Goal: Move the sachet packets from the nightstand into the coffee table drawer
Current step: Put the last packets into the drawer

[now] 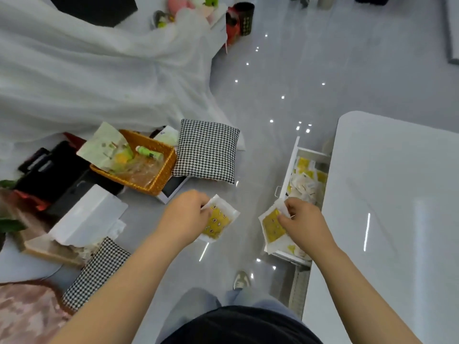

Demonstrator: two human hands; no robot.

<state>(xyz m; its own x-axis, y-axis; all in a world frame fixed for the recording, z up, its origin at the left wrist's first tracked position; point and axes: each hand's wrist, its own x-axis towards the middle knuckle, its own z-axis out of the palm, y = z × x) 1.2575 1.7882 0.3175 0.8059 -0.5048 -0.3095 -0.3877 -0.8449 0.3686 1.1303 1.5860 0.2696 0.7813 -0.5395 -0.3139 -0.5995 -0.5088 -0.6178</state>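
The left hand [185, 217] is curled round a yellow-and-white sachet [219, 220], held over the grey floor. A second sachet [272, 228] is pinched by the right hand [301, 222], right at the front edge of the drawer [293, 165]. The drawer is seen standing open from the white coffee table [397, 194], and a heap of packets [306, 180] is piled inside. Over on the left, an orange wicker basket [159, 175] is filled with a green tube [149, 151] and crumpled clear wrapping.

Both hands pinch yellow sachets: left hand [185, 214] sachet [218, 223] over floor, right hand [301, 219] sachet [272, 228] at open drawer [294, 155].
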